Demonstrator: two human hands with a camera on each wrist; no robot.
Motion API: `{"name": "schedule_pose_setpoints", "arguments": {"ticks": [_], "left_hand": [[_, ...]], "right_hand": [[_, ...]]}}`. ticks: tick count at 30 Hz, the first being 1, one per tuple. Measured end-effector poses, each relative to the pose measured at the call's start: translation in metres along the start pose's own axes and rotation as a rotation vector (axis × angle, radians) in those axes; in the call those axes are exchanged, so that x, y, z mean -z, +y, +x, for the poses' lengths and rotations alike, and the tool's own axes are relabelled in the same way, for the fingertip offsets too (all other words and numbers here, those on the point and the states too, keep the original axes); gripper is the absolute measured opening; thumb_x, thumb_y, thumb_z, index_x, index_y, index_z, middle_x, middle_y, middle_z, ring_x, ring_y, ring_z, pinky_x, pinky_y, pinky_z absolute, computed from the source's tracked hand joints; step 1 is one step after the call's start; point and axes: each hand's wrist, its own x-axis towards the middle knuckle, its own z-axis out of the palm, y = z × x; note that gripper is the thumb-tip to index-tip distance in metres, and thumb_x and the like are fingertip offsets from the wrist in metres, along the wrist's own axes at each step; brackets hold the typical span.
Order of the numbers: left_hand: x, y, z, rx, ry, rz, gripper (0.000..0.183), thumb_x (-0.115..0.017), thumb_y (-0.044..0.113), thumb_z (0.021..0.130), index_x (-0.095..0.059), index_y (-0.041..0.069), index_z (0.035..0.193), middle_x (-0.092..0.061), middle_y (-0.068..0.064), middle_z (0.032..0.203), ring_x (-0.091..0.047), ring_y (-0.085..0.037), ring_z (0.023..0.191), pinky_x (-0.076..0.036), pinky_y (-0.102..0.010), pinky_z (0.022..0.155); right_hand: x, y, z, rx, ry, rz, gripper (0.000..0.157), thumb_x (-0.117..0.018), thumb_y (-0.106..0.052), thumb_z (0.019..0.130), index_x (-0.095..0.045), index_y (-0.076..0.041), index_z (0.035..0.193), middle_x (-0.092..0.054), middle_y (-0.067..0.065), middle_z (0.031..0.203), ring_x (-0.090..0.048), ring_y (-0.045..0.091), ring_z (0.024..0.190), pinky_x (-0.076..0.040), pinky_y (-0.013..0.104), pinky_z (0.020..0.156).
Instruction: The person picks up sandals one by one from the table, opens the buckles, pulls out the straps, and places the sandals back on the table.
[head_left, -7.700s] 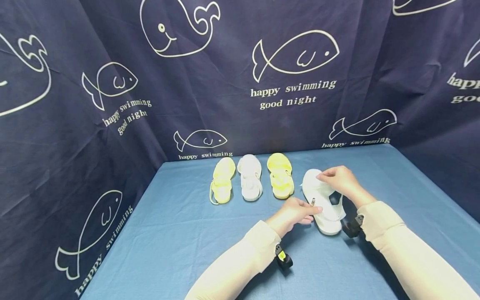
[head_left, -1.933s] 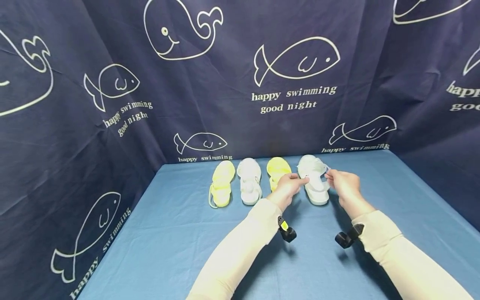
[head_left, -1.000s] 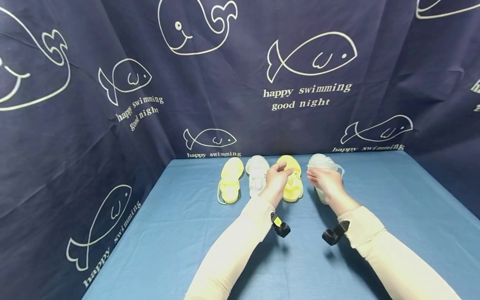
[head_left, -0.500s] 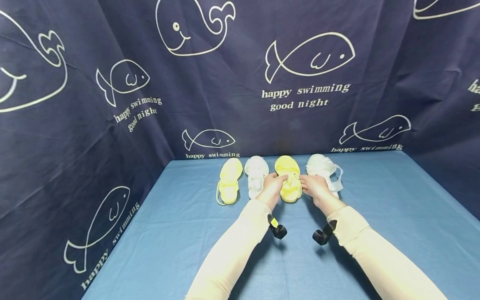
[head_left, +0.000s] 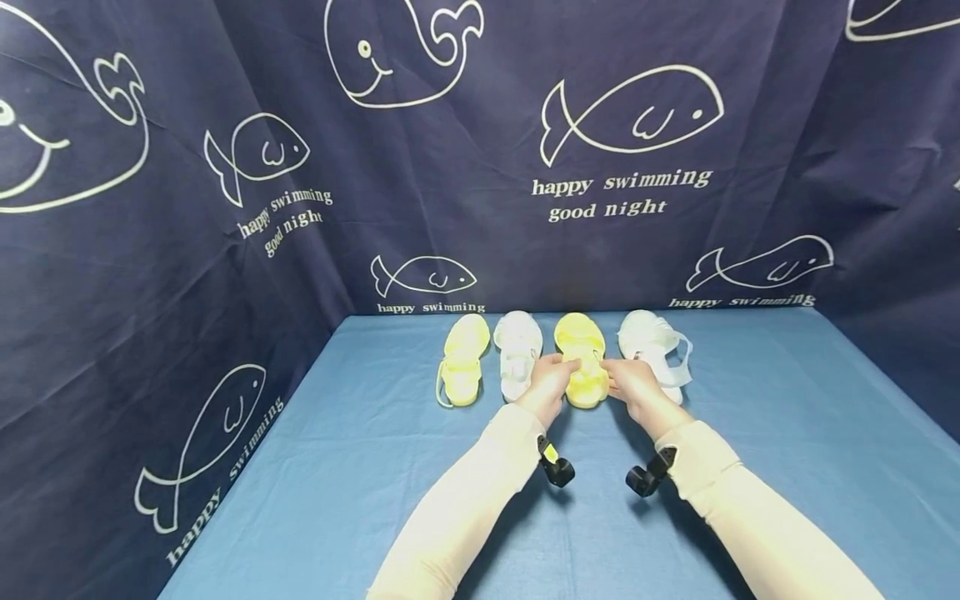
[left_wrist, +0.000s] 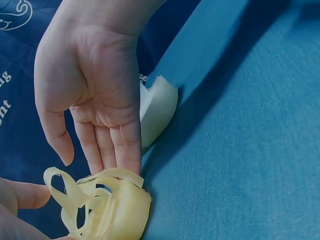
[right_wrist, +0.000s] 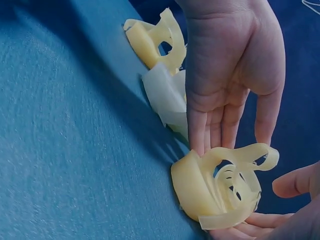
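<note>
In the head view, my left hand (head_left: 549, 383) and right hand (head_left: 639, 386) flank a yellow sandal (head_left: 587, 390), the third in a row along the table's back. The left thumb lies over its upper. My right fingertips meet its right side. Seen from the left wrist, the right hand (left_wrist: 97, 85) extends straight fingers down to the sandal's side, thumb apart. From the right wrist, the left hand (right_wrist: 232, 70) has straight fingers along the other side, its thumb tip right at a strap loop (right_wrist: 270, 156). Just right is a pale white sandal (head_left: 639, 333), its strap standing out sideways.
Left of the hands stand another white sandal (head_left: 516, 333) and a second yellow sandal (head_left: 462, 379). A blue cloth covers the table (head_left: 360, 483). Close behind the row hangs a dark blue curtain (head_left: 487, 192) with fish drawings; it also closes off the left and right sides.
The rightmost white sandal was first held nearer the front; it was moved back into the row and let go. Both hands then shifted left to the yellow sandal. The head view has turned slightly.
</note>
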Motion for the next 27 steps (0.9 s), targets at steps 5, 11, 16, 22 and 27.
{"name": "schedule_pose_setpoints", "arguments": {"ticks": [5, 11, 16, 22, 27], "left_hand": [[0.001, -0.003, -0.003, 0.006, 0.003, 0.025, 0.049, -0.070, 0.015, 0.088, -0.054, -0.005, 0.129, -0.056, -0.019, 0.132, -0.053, -0.031, 0.124, -0.043, -0.042, 0.106], [0.007, -0.003, -0.010, 0.039, -0.015, 0.073, 0.048, -0.070, 0.017, 0.088, -0.054, -0.003, 0.128, -0.057, -0.017, 0.130, -0.057, -0.031, 0.121, -0.047, -0.041, 0.102], [0.011, -0.002, -0.019, 0.052, -0.040, 0.083, 0.044, -0.069, 0.014, 0.088, -0.055, -0.005, 0.125, -0.059, -0.017, 0.126, -0.058, -0.031, 0.119, -0.048, -0.041, 0.101], [0.014, -0.006, -0.026, 0.026, -0.056, 0.072, 0.045, -0.071, 0.013, 0.086, -0.055, -0.006, 0.124, -0.060, -0.016, 0.120, -0.061, -0.029, 0.113, -0.050, -0.040, 0.098], [0.016, -0.010, -0.032, 0.003, -0.072, 0.077, 0.046, -0.071, 0.014, 0.086, -0.055, -0.006, 0.125, -0.060, -0.016, 0.119, -0.062, -0.030, 0.111, -0.050, -0.040, 0.098]], "right_hand": [[0.003, 0.003, -0.005, -0.016, -0.001, -0.017, 0.056, -0.041, -0.016, 0.100, -0.026, 0.013, 0.145, -0.031, 0.029, 0.151, -0.037, 0.038, 0.138, -0.037, 0.042, 0.113], [0.004, 0.007, -0.016, -0.020, -0.013, 0.002, 0.057, -0.043, -0.016, 0.099, -0.026, 0.014, 0.145, -0.030, 0.030, 0.151, -0.036, 0.039, 0.138, -0.035, 0.043, 0.114], [0.005, 0.010, -0.026, -0.021, -0.028, -0.010, 0.058, -0.042, -0.016, 0.099, -0.025, 0.014, 0.145, -0.027, 0.031, 0.152, -0.033, 0.041, 0.139, -0.034, 0.044, 0.114], [0.005, 0.015, -0.034, -0.002, -0.027, -0.037, 0.056, -0.042, -0.013, 0.098, -0.026, 0.013, 0.146, -0.028, 0.030, 0.152, -0.035, 0.040, 0.138, -0.035, 0.044, 0.113], [0.005, 0.021, -0.041, 0.035, -0.047, -0.071, 0.054, -0.040, -0.012, 0.099, -0.028, 0.013, 0.145, -0.028, 0.031, 0.152, -0.036, 0.040, 0.136, -0.036, 0.046, 0.112]]}}
